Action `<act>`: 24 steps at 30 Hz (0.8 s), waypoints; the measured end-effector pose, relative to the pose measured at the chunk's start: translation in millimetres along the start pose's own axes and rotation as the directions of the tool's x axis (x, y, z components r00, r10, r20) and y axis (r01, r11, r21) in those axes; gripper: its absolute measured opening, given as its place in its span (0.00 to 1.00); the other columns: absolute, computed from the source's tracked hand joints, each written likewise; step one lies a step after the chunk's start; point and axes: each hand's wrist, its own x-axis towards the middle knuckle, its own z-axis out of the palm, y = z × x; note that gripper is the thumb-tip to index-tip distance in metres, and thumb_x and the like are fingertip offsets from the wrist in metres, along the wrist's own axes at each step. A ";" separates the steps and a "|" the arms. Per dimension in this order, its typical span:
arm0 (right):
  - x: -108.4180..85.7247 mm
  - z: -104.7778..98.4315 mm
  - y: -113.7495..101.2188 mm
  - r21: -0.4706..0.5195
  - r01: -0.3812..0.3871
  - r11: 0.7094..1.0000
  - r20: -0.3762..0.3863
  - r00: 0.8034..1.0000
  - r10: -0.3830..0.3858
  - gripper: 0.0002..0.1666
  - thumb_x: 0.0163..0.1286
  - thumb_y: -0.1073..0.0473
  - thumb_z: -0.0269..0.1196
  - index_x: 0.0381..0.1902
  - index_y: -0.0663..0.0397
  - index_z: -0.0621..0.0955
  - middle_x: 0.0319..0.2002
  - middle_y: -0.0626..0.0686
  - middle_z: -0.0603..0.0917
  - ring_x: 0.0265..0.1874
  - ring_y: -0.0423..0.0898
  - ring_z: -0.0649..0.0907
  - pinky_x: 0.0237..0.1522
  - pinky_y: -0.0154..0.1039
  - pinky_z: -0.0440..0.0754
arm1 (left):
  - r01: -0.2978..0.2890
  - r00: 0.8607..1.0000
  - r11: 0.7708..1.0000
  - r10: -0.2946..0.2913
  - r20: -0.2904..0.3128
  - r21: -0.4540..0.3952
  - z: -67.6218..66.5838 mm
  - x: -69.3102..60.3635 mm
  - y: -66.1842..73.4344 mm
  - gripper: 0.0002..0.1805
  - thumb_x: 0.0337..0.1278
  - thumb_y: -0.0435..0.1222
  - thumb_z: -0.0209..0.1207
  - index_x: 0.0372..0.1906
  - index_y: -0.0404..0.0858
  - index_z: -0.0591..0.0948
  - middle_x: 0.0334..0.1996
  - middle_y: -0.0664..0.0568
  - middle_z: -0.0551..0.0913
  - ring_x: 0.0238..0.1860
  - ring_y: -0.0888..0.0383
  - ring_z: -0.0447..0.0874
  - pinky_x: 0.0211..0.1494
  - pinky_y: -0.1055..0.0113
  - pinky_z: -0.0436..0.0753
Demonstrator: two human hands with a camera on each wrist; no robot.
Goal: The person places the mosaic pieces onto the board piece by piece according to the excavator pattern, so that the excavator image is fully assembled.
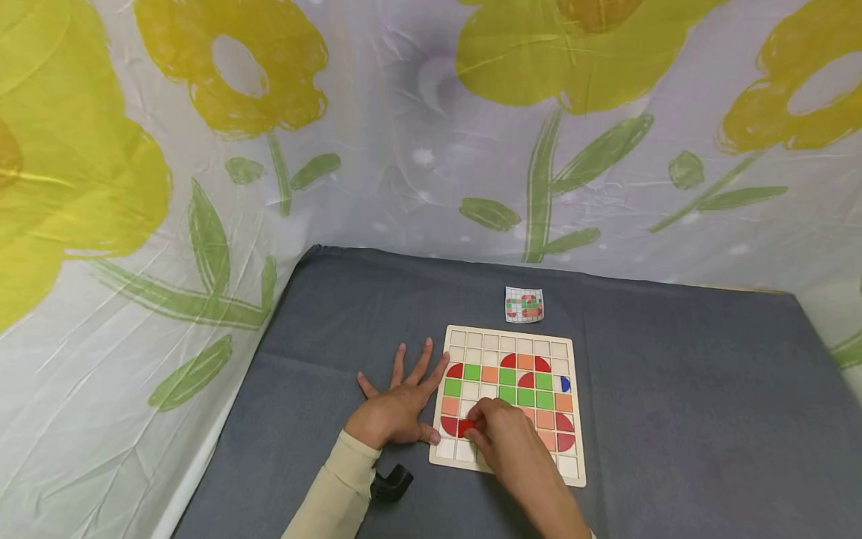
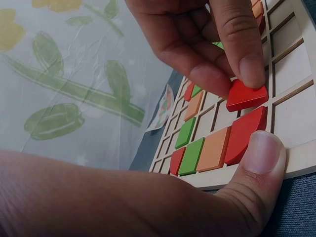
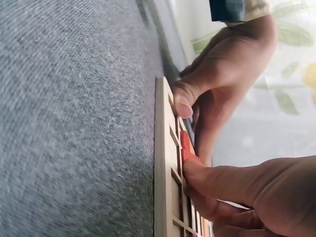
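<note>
A wooden grid board (image 1: 508,337) lies on the table, with red, green, orange and blue tiles in its cells. My right hand (image 1: 512,434) pinches a red tile (image 2: 247,98) between thumb and fingertips, tilted over a cell near the lower left. Beside that cell sits a rounded red tile (image 1: 449,426). With fingers spread, my left hand (image 1: 396,413) rests along the board's left side, its thumb (image 2: 264,153) on the wooden rim. The right hand hides several cells at the board's lower middle.
Behind the board lies a small card (image 1: 524,305) printed with a coloured grid pattern. Dark grey cloth (image 1: 687,404) covers the table. A flowered curtain (image 1: 404,135) hangs along the back and left side. A black device (image 1: 392,483) sits by the left wrist.
</note>
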 end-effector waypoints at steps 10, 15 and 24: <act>-2.7 1.2 -6.8 -0.168 -0.013 0.986 -0.029 1.000 0.008 0.09 0.60 0.60 0.81 0.35 0.52 0.89 0.29 0.44 0.81 0.29 0.40 0.81 0.35 0.37 0.86 | -0.018 1.000 1.000 0.018 0.004 0.004 -15.7 -13.9 13.5 0.74 0.40 0.49 0.84 0.88 0.61 0.44 0.87 0.57 0.29 0.85 0.37 0.20 0.58 0.09 0.25; -2.5 2.9 -7.0 -0.223 0.031 0.974 -0.060 0.997 -0.045 0.10 0.59 0.61 0.81 0.38 0.50 0.91 0.31 0.44 0.82 0.31 0.41 0.83 0.36 0.37 0.87 | -0.024 1.000 0.999 0.024 -0.014 0.034 -12.3 -11.7 10.8 0.75 0.39 0.49 0.84 0.88 0.62 0.44 0.87 0.57 0.29 0.84 0.36 0.20 0.57 0.08 0.26; -2.9 0.0 -8.2 -0.261 0.043 0.964 -0.057 0.997 -0.060 0.13 0.61 0.61 0.80 0.44 0.47 0.92 0.33 0.45 0.85 0.33 0.43 0.86 0.33 0.38 0.86 | -0.015 1.000 1.000 0.015 -0.023 0.015 4.0 1.7 -2.3 0.76 0.36 0.50 0.85 0.87 0.63 0.43 0.87 0.59 0.27 0.84 0.37 0.17 0.55 0.10 0.20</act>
